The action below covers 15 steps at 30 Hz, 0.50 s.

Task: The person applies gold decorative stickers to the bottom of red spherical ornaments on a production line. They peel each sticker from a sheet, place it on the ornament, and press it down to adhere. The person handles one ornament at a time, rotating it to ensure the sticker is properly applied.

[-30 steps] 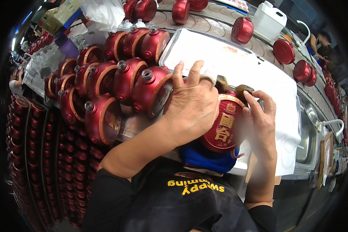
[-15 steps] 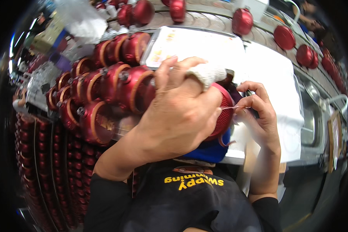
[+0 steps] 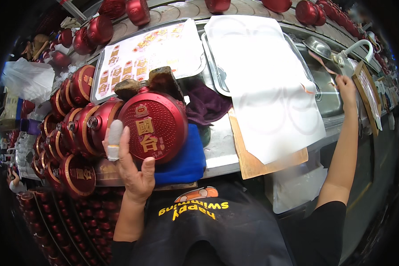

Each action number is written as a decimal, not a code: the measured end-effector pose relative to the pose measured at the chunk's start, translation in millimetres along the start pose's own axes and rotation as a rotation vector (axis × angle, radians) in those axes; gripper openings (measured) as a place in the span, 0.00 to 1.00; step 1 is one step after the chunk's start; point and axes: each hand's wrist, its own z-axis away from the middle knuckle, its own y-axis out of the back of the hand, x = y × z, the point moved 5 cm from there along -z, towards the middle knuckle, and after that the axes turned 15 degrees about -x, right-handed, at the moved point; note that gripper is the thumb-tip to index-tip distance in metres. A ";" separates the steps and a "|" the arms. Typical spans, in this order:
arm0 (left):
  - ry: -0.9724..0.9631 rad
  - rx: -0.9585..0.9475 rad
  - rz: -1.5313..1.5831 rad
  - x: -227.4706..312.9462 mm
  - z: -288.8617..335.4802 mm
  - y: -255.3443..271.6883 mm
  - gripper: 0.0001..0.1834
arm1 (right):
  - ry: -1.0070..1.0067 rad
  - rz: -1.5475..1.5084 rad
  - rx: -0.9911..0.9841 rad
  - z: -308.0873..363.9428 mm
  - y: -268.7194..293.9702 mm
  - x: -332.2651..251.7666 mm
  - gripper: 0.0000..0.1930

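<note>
Fingers of the left hand (image 3: 129,163) are spread wide and upright against the left edge of the round red flask (image 3: 158,125), the bandaged index finger (image 3: 114,139) pressed along the rim and the thumb reaching in under the lower curve — steadying rather than closed around it. From the head view, the flask sits face-up toward the camera, flat round body tilted back, its gold-lettered front showing; its neck end points up and away from the person, where a dark brown stopper lump (image 3: 164,80) sits at the top. It rests on a blue cloth (image 3: 186,159) at the near edge of the table (image 3: 217,150), with the row of matching red flasks (image 3: 77,128) packed just to its left. So the flask lies directly right of the left fingers, touching them, and the left hand is clearly the nearer one. Over on the far side, the right hand (image 3: 346,86) is stretched well away, up by the sink (image 3: 328,95), fingers pinched narrow on a thin strip (image 3: 319,60) near a small metal dish (image 3: 317,44). Between the two hands lies a white sheet (image 3: 270,88) over a tray, a wooden board (image 3: 252,164) poking out beneath it, a purple rag (image 3: 206,104) beside the flask, and a sheet of red-and-gold labels (image 3: 142,53) behind it.
</note>
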 end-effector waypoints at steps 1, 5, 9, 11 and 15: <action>-0.012 -0.008 -0.045 2.7 0.5 -5.4 0.41 | -0.138 0.256 -0.067 -13.8 -6.9 36.5 0.19; -0.022 0.004 0.038 4.1 -3.9 -12.9 0.40 | -0.349 0.724 -0.285 -26.9 -54.4 138.4 0.15; -0.029 0.018 -0.001 3.1 -6.7 -11.9 0.38 | -0.293 0.991 -0.376 -25.7 -84.7 158.2 0.15; -0.038 0.021 -0.009 2.8 -6.3 -10.3 0.37 | -0.288 1.033 -0.395 -28.3 -81.1 144.1 0.13; -0.042 0.059 0.053 2.1 -4.9 -9.6 0.36 | -0.252 0.442 -0.198 -27.8 -35.2 66.5 0.11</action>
